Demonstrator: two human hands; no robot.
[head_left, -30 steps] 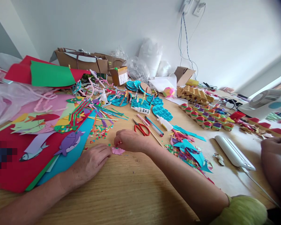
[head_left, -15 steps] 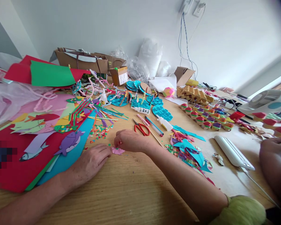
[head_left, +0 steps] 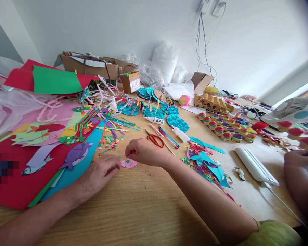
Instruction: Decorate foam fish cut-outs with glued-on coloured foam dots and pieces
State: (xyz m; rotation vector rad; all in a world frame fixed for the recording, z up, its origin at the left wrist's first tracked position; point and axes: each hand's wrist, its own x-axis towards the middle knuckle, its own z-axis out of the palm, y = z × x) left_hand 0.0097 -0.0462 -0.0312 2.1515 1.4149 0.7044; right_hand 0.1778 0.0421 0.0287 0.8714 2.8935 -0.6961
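Observation:
A small pink paper fish [head_left: 129, 164] lies flat on the wooden table, with a green dot on its body. My right hand [head_left: 140, 151] is just above its right part, thumb and fingertips pinched together; anything between them is hidden. At the fish's left end, my left hand [head_left: 102, 171] is loosely curled with thumb and fingers a little apart, holding nothing that I can see. Small coloured paper bits [head_left: 110, 143] are scattered beyond the left hand. Red-handled pliers or cutters [head_left: 156, 140] rest just beyond my right hand.
Coloured sheets [head_left: 12, 191] with a purple paper whale [head_left: 77, 155] spread at left. Pens [head_left: 169, 137], a glue bottle [head_left: 180, 134] and blue scraps [head_left: 207, 164] lie right of centre. A white power bank [head_left: 256, 166] sits near another person's arm [head_left: 301, 181]. Boxes [head_left: 89, 68] stand behind.
My left hand has lifted and drawn back slightly from the fish, its fingers now more curled. My right hand has shifted a little, and more of the fish and its green dot shows.

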